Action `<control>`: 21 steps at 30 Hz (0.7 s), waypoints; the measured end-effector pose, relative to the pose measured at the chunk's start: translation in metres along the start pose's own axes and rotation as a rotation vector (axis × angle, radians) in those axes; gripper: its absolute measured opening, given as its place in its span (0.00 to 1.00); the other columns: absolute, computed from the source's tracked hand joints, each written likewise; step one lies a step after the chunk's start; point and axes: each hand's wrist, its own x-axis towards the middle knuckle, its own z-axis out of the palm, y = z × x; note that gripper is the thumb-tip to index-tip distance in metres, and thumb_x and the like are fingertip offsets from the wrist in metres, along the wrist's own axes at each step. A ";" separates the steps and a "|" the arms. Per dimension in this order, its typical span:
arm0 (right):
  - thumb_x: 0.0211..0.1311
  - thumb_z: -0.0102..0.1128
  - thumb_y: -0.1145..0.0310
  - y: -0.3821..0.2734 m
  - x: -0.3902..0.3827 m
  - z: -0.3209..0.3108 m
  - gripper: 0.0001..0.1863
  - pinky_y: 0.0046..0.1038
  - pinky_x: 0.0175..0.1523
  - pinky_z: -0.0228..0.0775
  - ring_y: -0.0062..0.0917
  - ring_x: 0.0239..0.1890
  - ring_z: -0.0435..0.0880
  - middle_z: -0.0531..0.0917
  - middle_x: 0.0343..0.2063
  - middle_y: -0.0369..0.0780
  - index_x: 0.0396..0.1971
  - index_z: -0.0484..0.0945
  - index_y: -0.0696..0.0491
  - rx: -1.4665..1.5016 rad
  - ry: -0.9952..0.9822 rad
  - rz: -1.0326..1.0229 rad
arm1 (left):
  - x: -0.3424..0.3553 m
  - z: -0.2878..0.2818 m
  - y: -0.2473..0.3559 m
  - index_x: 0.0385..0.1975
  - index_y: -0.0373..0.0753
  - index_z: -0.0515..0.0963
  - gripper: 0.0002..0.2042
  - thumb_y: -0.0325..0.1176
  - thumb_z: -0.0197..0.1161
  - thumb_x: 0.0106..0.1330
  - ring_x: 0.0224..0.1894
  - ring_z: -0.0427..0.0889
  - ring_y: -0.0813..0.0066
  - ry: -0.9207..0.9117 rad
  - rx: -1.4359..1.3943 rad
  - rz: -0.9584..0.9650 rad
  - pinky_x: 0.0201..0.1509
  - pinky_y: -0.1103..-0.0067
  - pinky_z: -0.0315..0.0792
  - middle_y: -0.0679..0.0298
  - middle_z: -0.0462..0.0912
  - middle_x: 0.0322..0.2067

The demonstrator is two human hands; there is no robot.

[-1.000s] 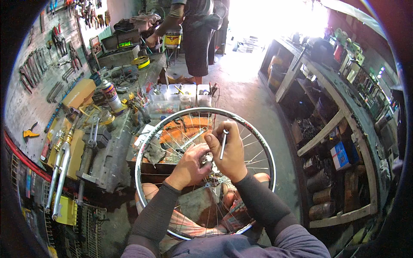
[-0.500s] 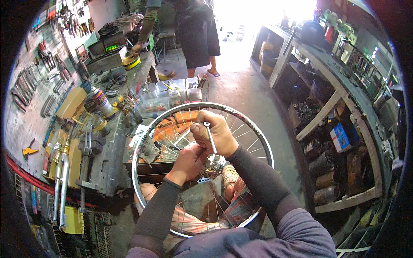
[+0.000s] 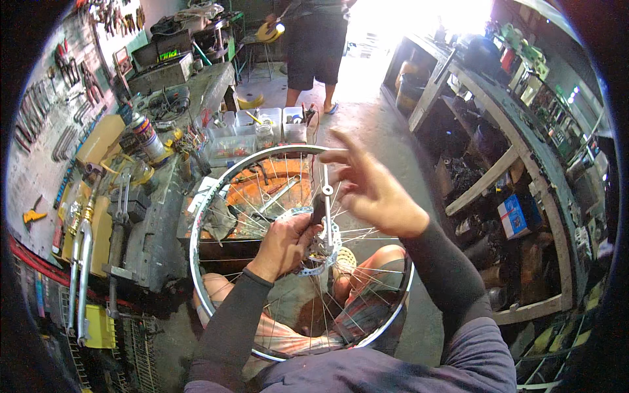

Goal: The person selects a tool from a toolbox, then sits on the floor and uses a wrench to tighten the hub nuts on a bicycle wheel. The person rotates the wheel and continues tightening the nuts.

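A spoked bicycle wheel (image 3: 196, 262) lies across my lap, with a disc brake rotor (image 3: 313, 270) at its hub. A silver wrench (image 3: 328, 219) stands at the hub, its ringed end pointing away from me. My left hand (image 3: 285, 245) is closed beside the hub and the wrench's lower part; what its fingers grip is hidden. Up and to the right of the wrench, my right hand (image 3: 373, 196) has its fingers spread, slightly blurred and holding nothing.
Beyond the wheel is an orange tray (image 3: 278, 190) with tools in it. Clear plastic bins (image 3: 295, 128) stand past it. A cluttered workbench (image 3: 167, 226) runs along the left, wooden shelving (image 3: 498, 164) along the right. Another person (image 3: 318, 52) stands ahead, holding a yellow roll (image 3: 269, 31).
My right hand has let go of the wrench, moved right and opened. My left hand stays near the hub. The other person has moved right, carrying the yellow roll off the bench.
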 end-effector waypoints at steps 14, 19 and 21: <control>0.79 0.51 0.75 -0.047 0.018 0.045 0.23 0.28 0.32 0.85 0.23 0.30 0.86 0.82 0.46 0.40 0.70 0.64 0.58 0.714 0.149 0.563 | 0.001 -0.001 -0.010 0.47 0.35 0.84 0.12 0.38 0.64 0.75 0.42 0.87 0.42 0.011 0.162 0.087 0.45 0.56 0.79 0.46 0.87 0.37; 0.78 0.52 0.72 -0.011 0.025 0.024 0.09 0.21 0.17 0.58 0.13 0.19 0.66 0.73 0.32 0.34 0.52 0.75 0.56 -0.053 -0.209 0.140 | 0.000 0.000 -0.001 0.42 0.36 0.85 0.11 0.39 0.65 0.76 0.41 0.86 0.42 -0.002 0.110 -0.050 0.44 0.56 0.79 0.48 0.87 0.36; 0.77 0.52 0.72 -0.010 0.035 0.012 0.06 0.22 0.17 0.59 0.14 0.18 0.66 0.71 0.30 0.34 0.46 0.77 0.56 -0.451 -0.373 -0.102 | 0.002 -0.001 0.004 0.42 0.36 0.85 0.12 0.39 0.65 0.76 0.40 0.86 0.42 0.003 0.117 -0.030 0.44 0.56 0.78 0.48 0.87 0.36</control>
